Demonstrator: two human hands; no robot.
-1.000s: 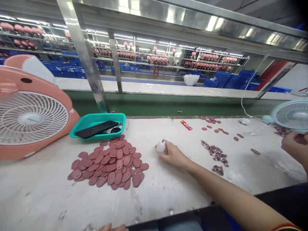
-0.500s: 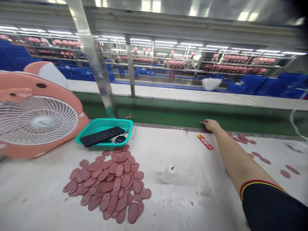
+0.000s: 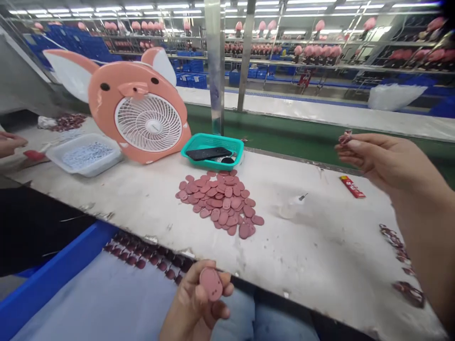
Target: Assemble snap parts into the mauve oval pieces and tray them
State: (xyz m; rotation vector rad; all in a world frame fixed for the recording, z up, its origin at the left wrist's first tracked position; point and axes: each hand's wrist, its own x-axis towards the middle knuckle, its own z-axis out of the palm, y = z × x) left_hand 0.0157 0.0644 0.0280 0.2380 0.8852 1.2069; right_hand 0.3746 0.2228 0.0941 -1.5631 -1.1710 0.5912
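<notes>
Low in the view, in front of the table edge, my left hand (image 3: 197, 300) pinches a flat pink oval piece (image 3: 211, 284) with small dark holes. At the right, raised above the table's far side, my right hand (image 3: 391, 158) is closed on a small crumpled dark-pink piece (image 3: 345, 137); its exact kind is unclear. Many similar ovals form a loose pile (image 3: 222, 199) on the white table. A small clear bottle with a dark tip (image 3: 287, 208) stands right of the pile, partly blurred. Below my right hand lies a red-and-yellow packet (image 3: 351, 187).
A pink animal-shaped fan (image 3: 103, 104) stands behind a white tray (image 3: 85, 168). The teal basket (image 3: 194, 163) holds a black phone-like object. Shiny dark pieces (image 3: 408, 292) lie at right. Another person's hand (image 3: 10, 143) shows at far left. A blue bin (image 3: 53, 279) holds rows of dark pieces.
The view has swung left and down. My right hand has come back from the green belt and now holds the small piece. My left hand, unseen before, is in view with an oval.
</notes>
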